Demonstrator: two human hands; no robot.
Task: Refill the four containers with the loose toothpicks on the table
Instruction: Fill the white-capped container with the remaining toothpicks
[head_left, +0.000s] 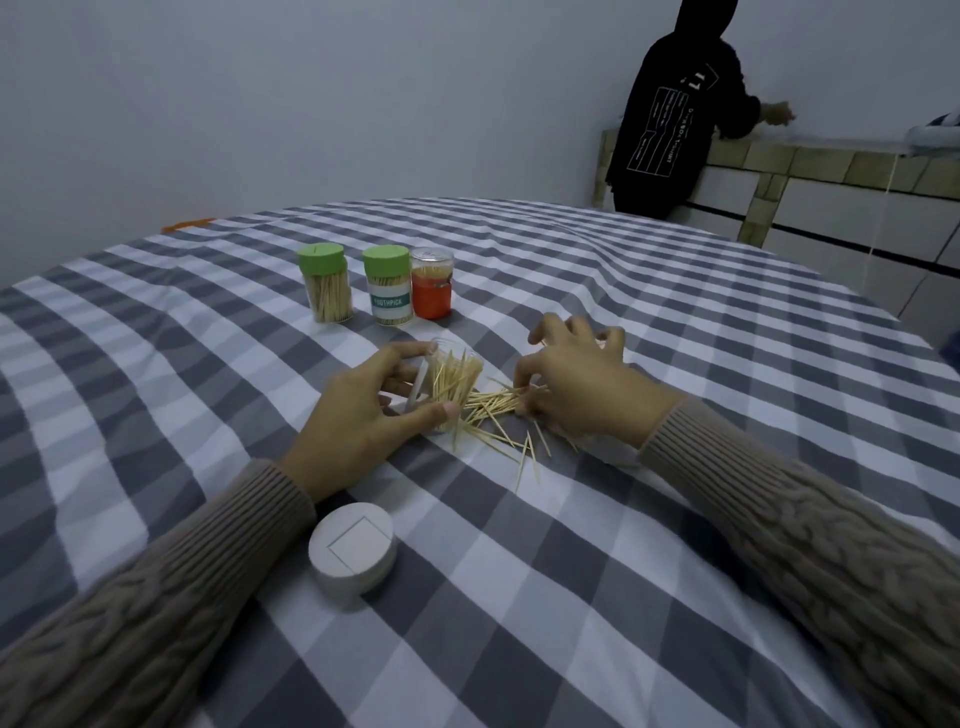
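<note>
Worktop (571, 597): checked cloth under both hands.
Left hand (358, 410): holds the open jar (447, 382).
Right hand (576, 395): pinches loose toothpicks (493, 410) beside the jar.
Next: drop them in tips down.

Both hands (358, 410) (582, 384) forward, fingers curled

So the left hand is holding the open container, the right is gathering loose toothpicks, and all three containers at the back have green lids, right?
Not quite. The head view shows only two green lids; the third container is orange with a clear lid. The rest holds: left hand grips the open container, right hand gathers loose toothpicks.
</note>
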